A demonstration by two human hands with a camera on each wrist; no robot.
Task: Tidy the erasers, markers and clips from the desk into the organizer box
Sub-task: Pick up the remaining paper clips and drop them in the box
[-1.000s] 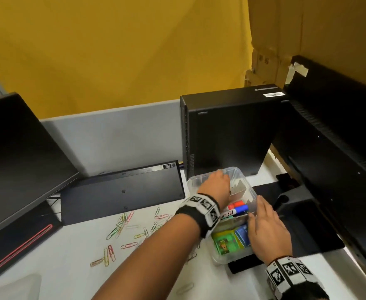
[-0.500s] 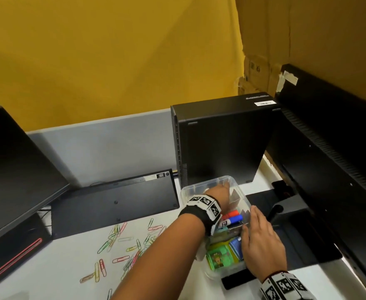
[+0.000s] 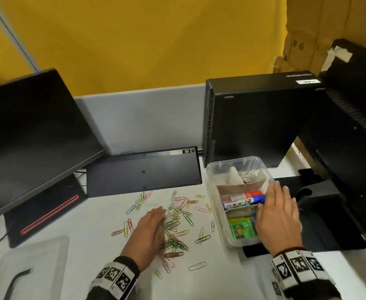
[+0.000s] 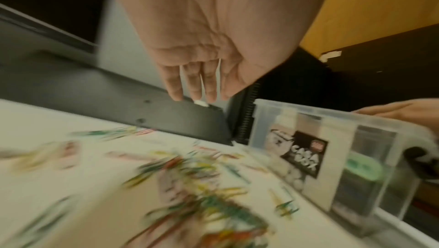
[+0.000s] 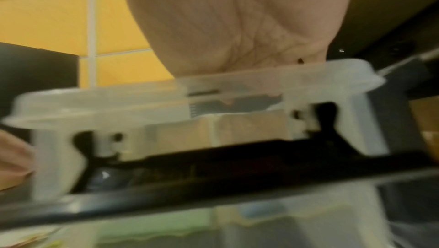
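Several coloured paper clips [image 3: 178,215] lie scattered on the white desk [image 3: 91,215]. My left hand [image 3: 157,218] hovers flat just over the pile, fingers [image 4: 197,90] straight and holding nothing. Right of the clips stands the clear organizer box [image 3: 212,191], labelled on its side [image 4: 301,156]. It holds a red marker [image 3: 246,195], a blue marker [image 3: 242,202], a green eraser [image 3: 241,229] and metal binder clips [image 3: 248,179] in the far compartment. My right hand [image 3: 272,202] lies flat on the box's right rim [image 5: 237,77], palm down.
A black keyboard [image 3: 143,172] leans face-down behind the clips. A monitor [image 3: 26,137] stands at the left, a black computer tower [image 3: 253,120] behind the box, and a second monitor's base [image 3: 329,213] at the right. The clear box lid [image 3: 26,267] lies at the front left.
My left hand has come out of the box's far compartment and moved left and toward me, down over the paper clips. The right hand stays on the box.
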